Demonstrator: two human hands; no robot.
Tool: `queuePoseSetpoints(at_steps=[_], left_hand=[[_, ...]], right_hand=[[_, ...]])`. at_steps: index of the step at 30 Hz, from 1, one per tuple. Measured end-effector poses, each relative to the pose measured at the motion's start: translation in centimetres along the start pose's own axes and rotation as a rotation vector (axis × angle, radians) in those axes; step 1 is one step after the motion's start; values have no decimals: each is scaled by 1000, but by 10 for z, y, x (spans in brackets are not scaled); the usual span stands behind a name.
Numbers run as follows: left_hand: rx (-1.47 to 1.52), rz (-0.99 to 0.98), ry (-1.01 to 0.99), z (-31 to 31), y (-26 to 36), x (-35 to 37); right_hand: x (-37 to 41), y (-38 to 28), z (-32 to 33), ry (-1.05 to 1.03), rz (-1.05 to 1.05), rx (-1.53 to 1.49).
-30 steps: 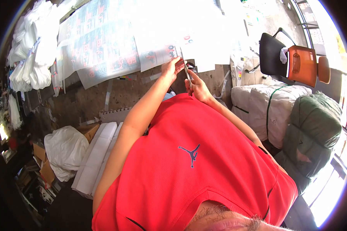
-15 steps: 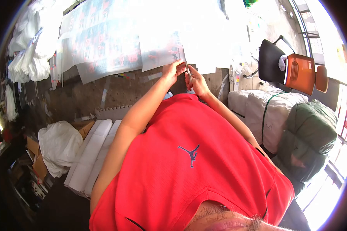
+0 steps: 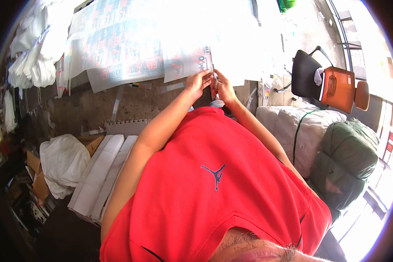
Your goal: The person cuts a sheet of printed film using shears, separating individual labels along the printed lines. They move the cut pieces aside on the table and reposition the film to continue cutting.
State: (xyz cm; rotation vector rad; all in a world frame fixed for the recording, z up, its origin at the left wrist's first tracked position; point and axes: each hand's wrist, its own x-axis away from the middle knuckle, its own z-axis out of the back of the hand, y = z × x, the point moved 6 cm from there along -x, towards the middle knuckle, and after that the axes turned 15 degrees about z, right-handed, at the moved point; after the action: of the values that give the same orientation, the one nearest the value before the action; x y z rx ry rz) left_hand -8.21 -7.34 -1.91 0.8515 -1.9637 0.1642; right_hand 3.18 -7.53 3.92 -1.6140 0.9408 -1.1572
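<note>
Both hands are at the near edge of a printed translucent sheet (image 3: 183,65). My left hand (image 3: 198,84) pinches the sheet's lower right corner, its fingers pressed together. Just beside it, my right hand (image 3: 224,89) is closed on scissors (image 3: 214,79), whose blades point away from me along the sheet's right side. Red and dark print shows on the sheet. Another printed sheet (image 3: 126,65) lies to the left of it, and strong glare washes out the surface beyond.
A black and orange chair (image 3: 339,89) stands at the right, above white bundles (image 3: 308,131) and a green bundle (image 3: 351,150). White plastic bags (image 3: 32,70) hang at the left. Long white boxes (image 3: 98,174) and a white sack (image 3: 65,163) lie at lower left.
The printed sheet sits slightly further right in view and its print shows more clearly. Both hands remain close together, with small shifts in position. The scissors are still in my right hand.
</note>
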Motion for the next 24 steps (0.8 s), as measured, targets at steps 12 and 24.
queuePoseSetpoints(at_steps=[12, 24], left_hand=[[4, -25, 30, 1, 3, 6], [-1, -39, 4, -2, 2, 15]], right_hand=[[-20, 4, 8, 8, 23, -15], [-30, -3, 7, -22, 52, 44]])
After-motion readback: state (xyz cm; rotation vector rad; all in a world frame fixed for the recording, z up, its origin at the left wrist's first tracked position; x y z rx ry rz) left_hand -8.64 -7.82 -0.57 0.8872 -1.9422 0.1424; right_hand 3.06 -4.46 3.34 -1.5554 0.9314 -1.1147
